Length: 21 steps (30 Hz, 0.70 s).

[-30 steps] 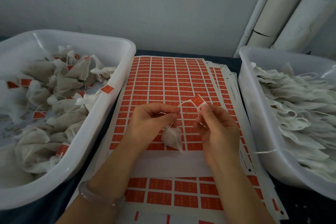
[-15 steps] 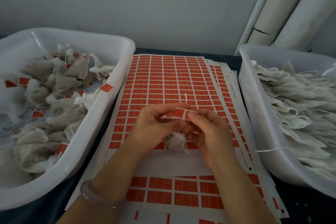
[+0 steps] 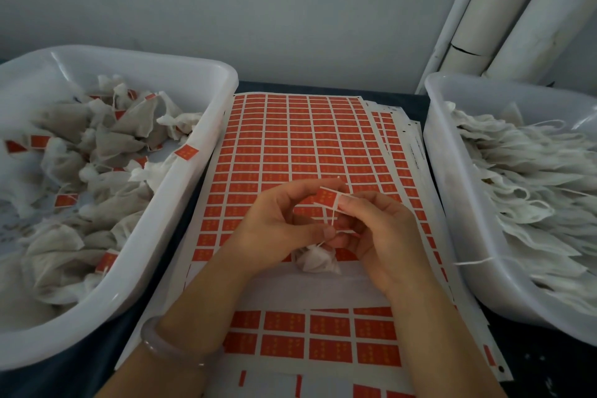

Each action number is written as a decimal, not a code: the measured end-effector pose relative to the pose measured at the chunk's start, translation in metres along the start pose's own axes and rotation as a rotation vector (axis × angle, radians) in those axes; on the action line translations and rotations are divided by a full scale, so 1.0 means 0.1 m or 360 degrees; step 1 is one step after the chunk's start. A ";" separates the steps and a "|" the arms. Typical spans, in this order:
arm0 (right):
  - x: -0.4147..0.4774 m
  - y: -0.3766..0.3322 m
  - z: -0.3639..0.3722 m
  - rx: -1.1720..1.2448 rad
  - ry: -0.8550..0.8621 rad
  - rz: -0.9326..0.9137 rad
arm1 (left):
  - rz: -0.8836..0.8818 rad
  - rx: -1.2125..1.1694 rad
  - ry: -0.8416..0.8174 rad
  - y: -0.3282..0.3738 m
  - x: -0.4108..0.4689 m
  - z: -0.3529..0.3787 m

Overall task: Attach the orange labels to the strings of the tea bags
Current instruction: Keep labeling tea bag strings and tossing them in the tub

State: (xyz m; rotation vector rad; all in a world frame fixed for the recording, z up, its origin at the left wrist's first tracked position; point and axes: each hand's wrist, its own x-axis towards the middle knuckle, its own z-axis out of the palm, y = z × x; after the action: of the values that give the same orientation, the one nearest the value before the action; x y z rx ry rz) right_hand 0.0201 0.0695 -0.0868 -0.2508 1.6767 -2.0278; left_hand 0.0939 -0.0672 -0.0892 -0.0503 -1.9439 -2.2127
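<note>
Over the middle of the label sheet [image 3: 300, 142], both hands hold one orange label [image 3: 325, 197]. My left hand [image 3: 277, 229] pinches its left end between fingertips and thumb. My right hand [image 3: 378, 233] pinches its right end, thumb on top. A white string [image 3: 332, 215] crosses the label and runs down between the hands to a small white tea bag [image 3: 318, 260], which hangs just above the sheet's stripped white band.
A white tub [image 3: 181, 191] on the left holds tea bags with orange labels. A white tub [image 3: 452, 203] on the right holds unlabeled white tea bags, one string hanging over its rim. More label sheets lie stacked underneath. White pipes stand at the back right.
The hands came together: the label, first held up by my right hand alone, is now pinched by both hands with the string across it. The tea bag sank slightly lower.
</note>
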 end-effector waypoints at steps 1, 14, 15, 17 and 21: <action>0.01 -0.01 -0.01 -0.0014 -0.0008 0.0008 | -0.0014 -0.0007 -0.0017 0.00 0.00 0.00; 0.00 -0.05 -0.04 -0.0057 -0.0080 0.0068 | -0.0078 0.0012 -0.0105 -0.03 0.00 -0.01; 0.00 -0.05 -0.03 -0.0056 -0.0075 0.0060 | -0.0077 0.0023 -0.0109 -0.03 0.00 -0.01; 0.00 -0.04 -0.02 -0.0067 -0.0047 0.0031 | -0.0067 0.0058 -0.0116 -0.03 0.00 -0.01; -0.01 0.00 0.01 -0.0190 0.0072 -0.0090 | -0.0035 0.0141 -0.0124 -0.03 0.00 0.00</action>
State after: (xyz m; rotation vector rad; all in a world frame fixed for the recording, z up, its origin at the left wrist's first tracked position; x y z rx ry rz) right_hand 0.0211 0.0690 -0.0860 -0.2982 1.8414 -1.9900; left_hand 0.0938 -0.0673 -0.0917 -0.1041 -2.0909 -2.1659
